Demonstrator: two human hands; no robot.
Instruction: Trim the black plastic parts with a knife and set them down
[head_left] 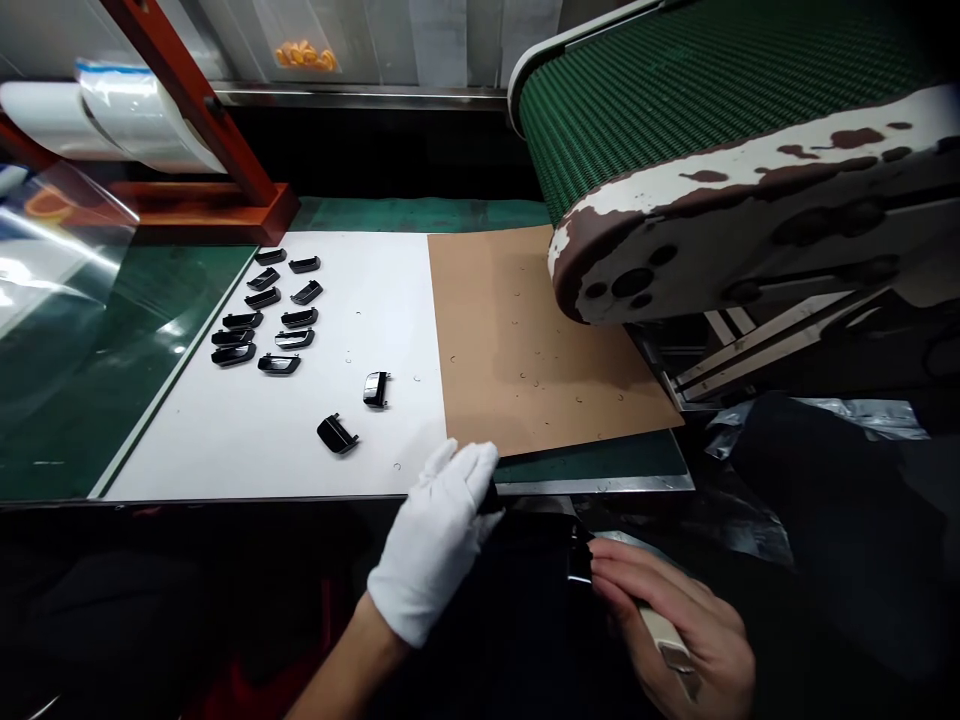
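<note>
Glossy black plastic trim piece (577, 560) lies between the hands, just past the bench edge (262, 497); it looks light, stiff and slippery, best held by its edges. The gloved left hand's (435, 540) fingers seem closed on its far end, while the bare right hand's (675, 625) fingers wrap a cream-handled tool (664, 635).

Head-worn view, angled forward-down

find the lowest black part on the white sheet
Head view: the black part lies on the white sheet, left of the gloved left hand, below another black part.
</note>
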